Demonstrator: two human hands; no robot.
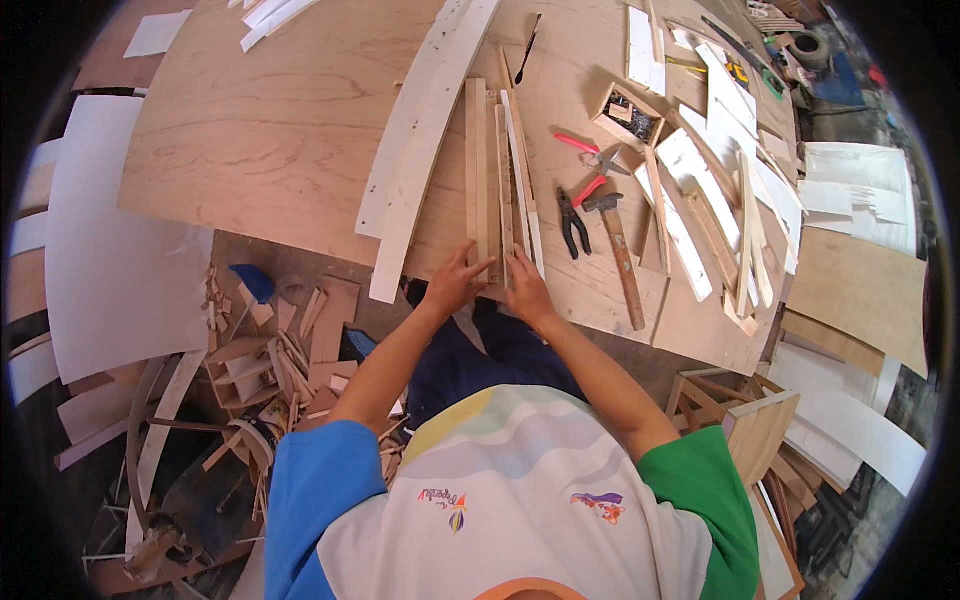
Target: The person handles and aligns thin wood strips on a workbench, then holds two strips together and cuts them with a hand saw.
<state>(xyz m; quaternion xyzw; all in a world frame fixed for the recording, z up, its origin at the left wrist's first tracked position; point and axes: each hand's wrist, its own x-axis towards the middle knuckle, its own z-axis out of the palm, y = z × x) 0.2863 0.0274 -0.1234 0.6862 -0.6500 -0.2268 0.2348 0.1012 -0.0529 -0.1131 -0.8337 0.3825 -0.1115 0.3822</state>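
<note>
At the table's near edge, my left hand [452,283] grips the lower end of a pale wooden strip [476,170], thumb and fingers on either side. My right hand [525,288] holds the end of a narrower strip [502,190] just beside it, with white-faced strips [527,205] along its right. A long white board [418,150] lies to the left. Right of my hands are black pliers [572,222], a hammer [620,260] with a worn wooden handle, a red-handled cutting tool [590,160] and a small wooden box of dark hardware [627,113].
The plywood table [250,120] carries scattered white offcuts [690,180] on its right. White sheets [130,240] stand at the left. Scrap wood [285,370] covers the floor below left. A wooden frame [750,430] is below right, near stacked panels [855,300].
</note>
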